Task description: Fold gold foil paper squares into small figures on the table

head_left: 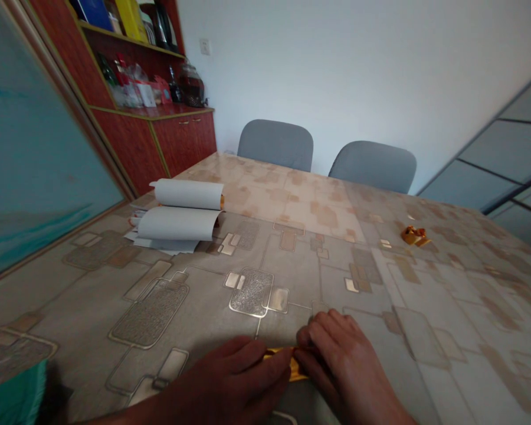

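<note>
As your left hand and right hand pinch it from either side, the small yellow piece sits between your fingertips at the near part of the worktop; its contact with the surface is hidden. Judged by its look, it should be very light, thin and paper-like, perhaps slick, and easily creased or torn. Hold it gently by its two ends, fingertips flat. A golden bundle lies well apart, to your right.
</note>
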Available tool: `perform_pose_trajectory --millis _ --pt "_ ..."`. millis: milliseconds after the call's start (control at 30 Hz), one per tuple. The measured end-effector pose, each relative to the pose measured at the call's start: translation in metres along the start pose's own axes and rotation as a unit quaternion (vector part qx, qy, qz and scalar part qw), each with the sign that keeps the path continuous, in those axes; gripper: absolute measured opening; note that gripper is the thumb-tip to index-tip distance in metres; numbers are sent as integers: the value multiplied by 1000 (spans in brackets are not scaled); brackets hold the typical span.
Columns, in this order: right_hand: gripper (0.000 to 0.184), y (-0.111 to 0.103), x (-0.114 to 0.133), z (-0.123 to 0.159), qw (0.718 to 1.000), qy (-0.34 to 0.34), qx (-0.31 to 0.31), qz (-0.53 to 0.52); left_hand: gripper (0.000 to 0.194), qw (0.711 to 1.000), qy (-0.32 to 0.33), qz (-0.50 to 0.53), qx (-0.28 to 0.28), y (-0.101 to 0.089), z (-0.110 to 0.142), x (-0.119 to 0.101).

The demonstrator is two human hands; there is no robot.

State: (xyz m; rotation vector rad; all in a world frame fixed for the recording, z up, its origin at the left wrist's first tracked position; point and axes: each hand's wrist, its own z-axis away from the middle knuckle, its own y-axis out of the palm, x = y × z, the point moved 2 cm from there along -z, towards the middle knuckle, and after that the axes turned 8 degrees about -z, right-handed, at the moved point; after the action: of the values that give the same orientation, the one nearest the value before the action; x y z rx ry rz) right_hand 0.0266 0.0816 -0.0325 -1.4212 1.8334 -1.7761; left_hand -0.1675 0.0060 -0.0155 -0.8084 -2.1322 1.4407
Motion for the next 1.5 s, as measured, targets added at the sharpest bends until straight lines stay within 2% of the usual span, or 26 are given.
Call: perform_pose_trajectory --millis 133,333,500,667,867,967,1033,1133,1233,1333,1500 --pt "11 -1 3 -2 998 -25 -38 35 31 998 49 -20 36 3 0 2" --pt "16 7 5 2 998 -26 12 50 31 995 66 -25 65 -1 -2 2" --pt "16 6 4 3 995 -38 -6 93 33 993 81 -14 82 2 -3 2" --pt "4 7 7 4 995 -30 -15 92 31 996 65 3 63 4 -4 3" --pt "20 5 6 9 998 -11 -13 64 33 993 36 65 88 0 -3 7" --pt "27 1 3 13 999 -22 -23 32 42 988 18 123 92 -1 -1 12" --pt "25 -1 1 15 999 -34 -32 22 50 985 15 143 97 0 2 15" --pt "18 -4 1 14 996 -55 -64 36 62 986 23 138 93 4 6 16" --pt "22 -5 4 12 991 -68 -95 61 67 985 27 124 117 7 8 15" --pt "20 -4 6 12 990 -68 -97 73 69 983 27 110 144 4 7 14" --pt "13 -2 4 15 993 -63 -82 53 67 985 39 109 127 -7 7 15"
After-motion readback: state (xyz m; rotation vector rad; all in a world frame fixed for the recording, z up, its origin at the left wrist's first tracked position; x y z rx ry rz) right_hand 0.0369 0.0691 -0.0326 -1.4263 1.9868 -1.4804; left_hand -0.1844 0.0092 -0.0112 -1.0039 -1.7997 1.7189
